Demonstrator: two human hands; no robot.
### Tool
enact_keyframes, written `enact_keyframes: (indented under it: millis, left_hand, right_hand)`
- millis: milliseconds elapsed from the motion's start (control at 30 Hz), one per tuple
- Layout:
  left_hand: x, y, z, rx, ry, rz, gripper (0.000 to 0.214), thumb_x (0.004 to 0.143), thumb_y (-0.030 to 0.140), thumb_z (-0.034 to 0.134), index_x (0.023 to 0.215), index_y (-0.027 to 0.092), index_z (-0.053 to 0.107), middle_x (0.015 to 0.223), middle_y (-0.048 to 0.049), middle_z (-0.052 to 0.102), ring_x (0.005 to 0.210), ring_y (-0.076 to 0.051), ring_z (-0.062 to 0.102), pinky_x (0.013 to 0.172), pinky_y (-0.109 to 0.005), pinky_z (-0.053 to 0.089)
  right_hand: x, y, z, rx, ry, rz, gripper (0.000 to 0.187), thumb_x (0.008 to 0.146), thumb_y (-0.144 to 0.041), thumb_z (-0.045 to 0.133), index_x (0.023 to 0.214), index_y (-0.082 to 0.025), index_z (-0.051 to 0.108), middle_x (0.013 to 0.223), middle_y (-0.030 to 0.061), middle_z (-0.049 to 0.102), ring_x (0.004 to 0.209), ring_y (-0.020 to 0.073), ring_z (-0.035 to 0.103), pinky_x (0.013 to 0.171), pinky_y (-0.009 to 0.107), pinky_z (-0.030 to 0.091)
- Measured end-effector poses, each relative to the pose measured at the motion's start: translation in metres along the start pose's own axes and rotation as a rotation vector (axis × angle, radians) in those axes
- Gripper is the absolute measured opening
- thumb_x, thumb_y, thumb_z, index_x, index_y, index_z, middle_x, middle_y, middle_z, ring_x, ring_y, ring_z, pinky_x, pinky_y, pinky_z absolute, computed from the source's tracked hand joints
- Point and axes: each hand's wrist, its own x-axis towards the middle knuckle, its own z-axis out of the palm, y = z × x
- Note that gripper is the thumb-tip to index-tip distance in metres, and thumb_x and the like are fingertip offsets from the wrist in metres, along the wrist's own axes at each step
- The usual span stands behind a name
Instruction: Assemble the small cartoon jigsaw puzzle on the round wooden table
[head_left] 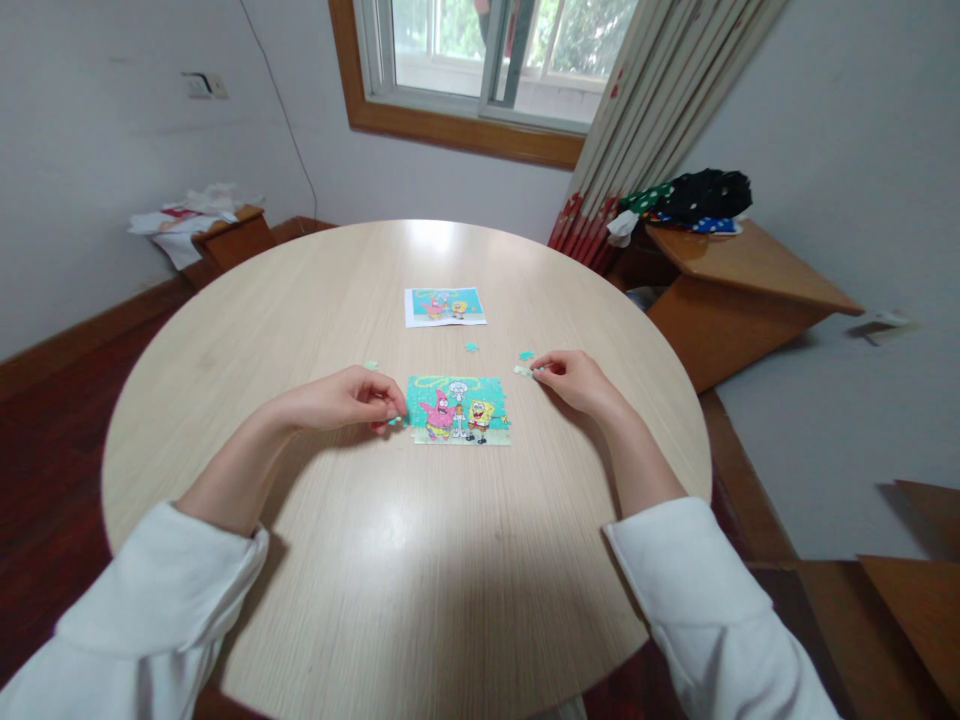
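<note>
A nearly whole jigsaw puzzle [460, 411] with cartoon figures on a turquoise ground lies flat on the round table [420, 560]. At its left edge, my left hand [349, 398] is closed in a pinch, with small turquoise puzzle pieces [394, 421] at the fingertips. My right hand [576, 381] pinches at a pale puzzle piece [523, 370] to the right of the puzzle; the fingers partly cover it. Just above those fingertips lies a turquoise piece [526, 356]. Another turquoise piece [472, 347] rests above the puzzle, and a pale green one [371, 365] lies behind my left hand.
Beyond the puzzle lies a printed reference picture [448, 307] with the same figures. A wooden stand with clothes [705, 198] is at the right, and papers or cloths [187, 215] lie on a low wooden piece at the left. A curtain [660, 100] hangs beside the window.
</note>
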Motion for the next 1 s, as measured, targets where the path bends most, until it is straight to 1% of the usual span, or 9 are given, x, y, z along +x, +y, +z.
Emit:
enact_keyframes:
  millis: [133,267,433,633,800,1000]
  left_hand:
    - [0.000,0.002,0.001,0.025,0.030,-0.011,0.018,0.070,0.029,0.064,0.079,0.014,0.064,0.073,-0.0024,0.063,0.067,-0.012,0.054,0.061,-0.023,0.041]
    - [0.001,0.000,0.001,0.022,0.033,-0.015,0.019,0.070,0.030,0.064,0.079,0.014,0.064,0.071,-0.0015,0.062,0.065,-0.011,0.053,0.059,-0.022,0.040]
    - [0.001,-0.003,-0.001,0.034,0.002,-0.021,0.021,0.071,0.031,0.064,0.085,0.015,0.070,0.074,-0.0028,0.064,0.065,-0.011,0.053,0.059,-0.022,0.040]
    - [0.002,-0.007,-0.002,0.038,-0.014,-0.006,0.025,0.073,0.029,0.062,0.092,0.018,0.073,0.080,-0.0043,0.067,0.069,-0.012,0.055,0.063,-0.022,0.042]
    - [0.002,-0.010,-0.001,0.045,-0.007,-0.006,0.030,0.074,0.029,0.061,0.099,0.019,0.072,0.084,-0.0049,0.068,0.073,-0.013,0.056,0.064,-0.023,0.042]
    - [0.002,-0.007,0.000,0.002,0.001,-0.035,0.033,0.075,0.026,0.060,0.105,0.015,0.068,0.082,-0.0054,0.068,0.071,-0.012,0.058,0.064,-0.022,0.043]
  right_hand:
    - [-0.001,-0.001,0.000,0.007,-0.005,-0.005,0.022,0.075,-0.025,0.057,0.087,-0.013,0.071,0.068,0.0038,0.062,0.063,0.0144,0.052,0.062,0.027,0.037]
    - [-0.001,0.000,-0.001,0.006,-0.002,-0.007,0.021,0.075,-0.025,0.057,0.086,-0.013,0.071,0.069,0.0042,0.063,0.063,0.0145,0.052,0.063,0.027,0.038]
    - [-0.001,0.000,0.000,0.002,0.003,-0.004,0.020,0.075,-0.025,0.057,0.085,-0.014,0.071,0.070,0.0045,0.064,0.064,0.0145,0.053,0.063,0.027,0.038]
    - [0.000,0.001,0.000,-0.006,0.006,-0.020,0.021,0.075,-0.027,0.058,0.085,-0.015,0.071,0.066,0.0025,0.061,0.062,0.0142,0.052,0.062,0.027,0.038]
    - [0.000,0.001,-0.001,-0.003,0.003,-0.027,0.022,0.075,-0.027,0.056,0.086,-0.015,0.071,0.065,0.0021,0.060,0.062,0.0143,0.052,0.062,0.027,0.038]
    - [0.000,0.002,0.000,0.005,-0.001,-0.032,0.023,0.075,-0.027,0.056,0.087,-0.015,0.071,0.068,0.0030,0.063,0.061,0.0135,0.051,0.061,0.026,0.038]
